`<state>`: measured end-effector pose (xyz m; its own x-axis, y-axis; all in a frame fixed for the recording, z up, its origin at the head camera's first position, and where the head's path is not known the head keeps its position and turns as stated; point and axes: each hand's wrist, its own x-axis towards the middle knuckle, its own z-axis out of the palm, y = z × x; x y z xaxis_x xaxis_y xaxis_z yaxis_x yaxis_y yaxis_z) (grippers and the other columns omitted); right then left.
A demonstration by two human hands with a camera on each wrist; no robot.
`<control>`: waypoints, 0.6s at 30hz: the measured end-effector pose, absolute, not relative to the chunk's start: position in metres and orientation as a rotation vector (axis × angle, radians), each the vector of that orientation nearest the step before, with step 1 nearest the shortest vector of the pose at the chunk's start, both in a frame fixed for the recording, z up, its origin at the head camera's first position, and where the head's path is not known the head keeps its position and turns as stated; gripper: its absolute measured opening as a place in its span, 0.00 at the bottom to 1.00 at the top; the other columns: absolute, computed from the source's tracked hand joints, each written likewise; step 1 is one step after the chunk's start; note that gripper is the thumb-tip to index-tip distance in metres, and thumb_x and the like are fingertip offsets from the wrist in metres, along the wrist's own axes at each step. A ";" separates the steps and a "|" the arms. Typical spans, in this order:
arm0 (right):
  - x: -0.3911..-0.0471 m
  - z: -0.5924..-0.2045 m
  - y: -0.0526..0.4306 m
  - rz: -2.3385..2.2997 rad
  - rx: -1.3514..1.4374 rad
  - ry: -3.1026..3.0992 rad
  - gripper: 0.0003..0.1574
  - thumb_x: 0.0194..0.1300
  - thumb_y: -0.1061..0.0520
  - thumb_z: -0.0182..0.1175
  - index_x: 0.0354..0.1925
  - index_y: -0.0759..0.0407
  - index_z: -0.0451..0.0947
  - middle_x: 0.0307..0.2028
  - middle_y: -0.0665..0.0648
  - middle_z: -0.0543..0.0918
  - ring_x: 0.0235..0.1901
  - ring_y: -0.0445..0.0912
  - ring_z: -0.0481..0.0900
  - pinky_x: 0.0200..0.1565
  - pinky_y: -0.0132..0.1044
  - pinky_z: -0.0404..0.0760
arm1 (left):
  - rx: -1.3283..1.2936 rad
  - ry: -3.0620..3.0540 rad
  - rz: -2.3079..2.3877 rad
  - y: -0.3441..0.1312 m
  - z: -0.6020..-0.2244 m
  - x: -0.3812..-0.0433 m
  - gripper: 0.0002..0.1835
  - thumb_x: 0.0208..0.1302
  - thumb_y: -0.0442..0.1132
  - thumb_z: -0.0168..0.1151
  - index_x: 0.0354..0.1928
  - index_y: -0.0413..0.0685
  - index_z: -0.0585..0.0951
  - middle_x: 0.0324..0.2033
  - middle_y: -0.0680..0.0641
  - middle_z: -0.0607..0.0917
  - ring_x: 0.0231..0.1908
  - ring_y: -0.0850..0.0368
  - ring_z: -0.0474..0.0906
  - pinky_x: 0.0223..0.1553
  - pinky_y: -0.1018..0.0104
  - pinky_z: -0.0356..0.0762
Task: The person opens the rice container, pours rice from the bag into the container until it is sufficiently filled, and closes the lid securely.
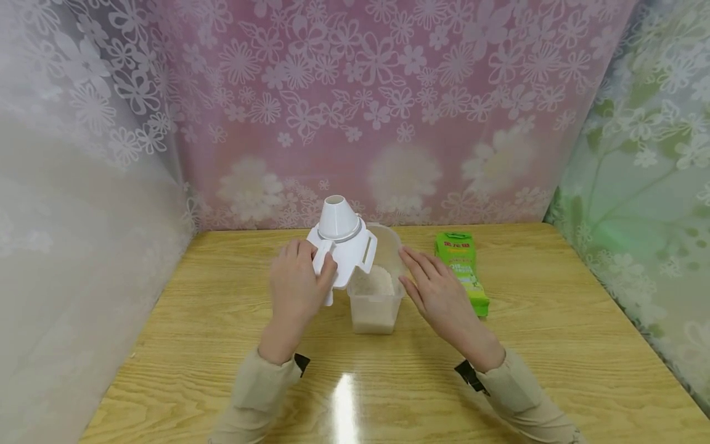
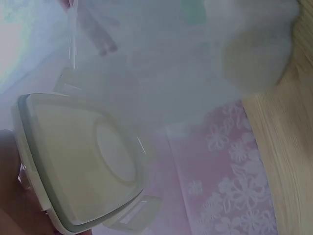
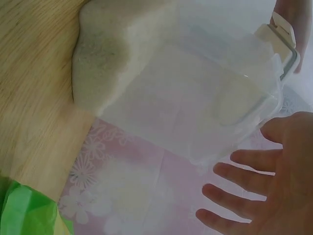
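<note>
My left hand [image 1: 296,277] grips a white lid [image 1: 346,253] with a cone-shaped spout and side clips, held tilted at the container's upper left. In the left wrist view the lid's underside [image 2: 83,156] shows, with a grey seal round its edge. A tall clear plastic container [image 1: 377,308] stands upright on the table, its top uncovered, with white rice-like grains [image 1: 374,283] in its lower part. At the container's right rim is my right hand [image 1: 444,296], fingers straight and spread in the right wrist view; whether the fingertips touch the wall I cannot tell.
A green packet [image 1: 461,271] lies on the wooden table [image 1: 222,370] to the right of the container. Flowered pink cloth [image 1: 360,123] hangs behind the table, and pale cloth hangs at both sides.
</note>
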<state>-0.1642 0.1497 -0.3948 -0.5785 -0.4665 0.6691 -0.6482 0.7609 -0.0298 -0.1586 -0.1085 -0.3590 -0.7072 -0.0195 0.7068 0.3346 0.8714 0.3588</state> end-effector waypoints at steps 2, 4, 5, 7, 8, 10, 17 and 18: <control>-0.165 -0.394 0.149 0.376 0.829 -2.274 0.36 0.83 0.41 0.38 0.68 0.68 0.71 0.62 0.66 0.78 0.57 0.63 0.77 0.58 0.58 0.76 | -0.244 -2.299 -0.607 -0.100 -0.358 -0.159 0.15 0.61 0.47 0.55 0.25 0.41 0.72 0.25 0.42 0.76 0.29 0.42 0.74 0.32 0.49 0.74; -0.165 -0.394 0.149 0.387 0.830 -2.258 0.36 0.83 0.42 0.39 0.68 0.68 0.71 0.62 0.67 0.78 0.58 0.64 0.77 0.60 0.58 0.75 | -0.260 -2.307 -0.595 -0.091 -0.358 -0.160 0.15 0.61 0.47 0.55 0.26 0.41 0.73 0.26 0.42 0.76 0.30 0.43 0.75 0.33 0.50 0.75; -0.165 -0.394 0.149 0.391 0.829 -2.251 0.36 0.83 0.43 0.39 0.68 0.68 0.71 0.62 0.67 0.78 0.58 0.64 0.76 0.60 0.58 0.75 | -0.267 -2.311 -0.587 -0.087 -0.358 -0.160 0.15 0.61 0.47 0.55 0.26 0.41 0.73 0.26 0.42 0.77 0.30 0.43 0.75 0.34 0.50 0.75; -0.165 -0.394 0.149 0.398 0.823 -2.243 0.33 0.82 0.45 0.42 0.68 0.68 0.72 0.62 0.67 0.78 0.59 0.65 0.76 0.61 0.59 0.74 | -0.279 -2.324 -0.569 -0.080 -0.357 -0.160 0.15 0.61 0.47 0.56 0.27 0.41 0.74 0.26 0.43 0.77 0.30 0.43 0.75 0.33 0.51 0.75; -0.165 -0.393 0.150 0.401 0.820 -2.242 0.31 0.82 0.47 0.44 0.67 0.68 0.72 0.62 0.67 0.78 0.59 0.65 0.75 0.62 0.59 0.73 | -0.283 -2.331 -0.561 -0.077 -0.358 -0.160 0.16 0.62 0.48 0.56 0.28 0.41 0.75 0.27 0.43 0.77 0.31 0.44 0.76 0.34 0.51 0.75; -0.165 -0.393 0.150 0.410 0.812 -2.243 0.29 0.81 0.49 0.47 0.67 0.68 0.72 0.62 0.67 0.78 0.61 0.65 0.75 0.63 0.59 0.72 | -0.284 -2.354 -0.534 -0.070 -0.358 -0.161 0.16 0.63 0.48 0.57 0.29 0.41 0.76 0.28 0.43 0.78 0.32 0.45 0.76 0.34 0.53 0.75; -0.166 -0.391 0.152 0.409 0.802 -2.248 0.29 0.81 0.48 0.47 0.66 0.68 0.74 0.63 0.66 0.79 0.61 0.65 0.74 0.64 0.59 0.72 | -0.269 -2.403 -0.415 -0.050 -0.361 -0.160 0.16 0.63 0.50 0.60 0.32 0.41 0.78 0.30 0.45 0.79 0.33 0.47 0.77 0.34 0.57 0.75; -0.166 -0.391 0.152 0.405 0.795 -2.253 0.29 0.80 0.49 0.49 0.66 0.68 0.74 0.63 0.66 0.79 0.61 0.66 0.74 0.63 0.60 0.72 | -0.269 -2.401 -0.403 -0.047 -0.361 -0.159 0.16 0.63 0.50 0.61 0.32 0.42 0.78 0.31 0.45 0.79 0.33 0.48 0.76 0.33 0.58 0.75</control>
<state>-0.1658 0.1518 -0.3908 -0.5644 -0.4250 0.7077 -0.6449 0.7621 -0.0567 -0.1591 -0.0469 -0.3615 -0.7482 0.0856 0.6579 0.2956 0.9308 0.2150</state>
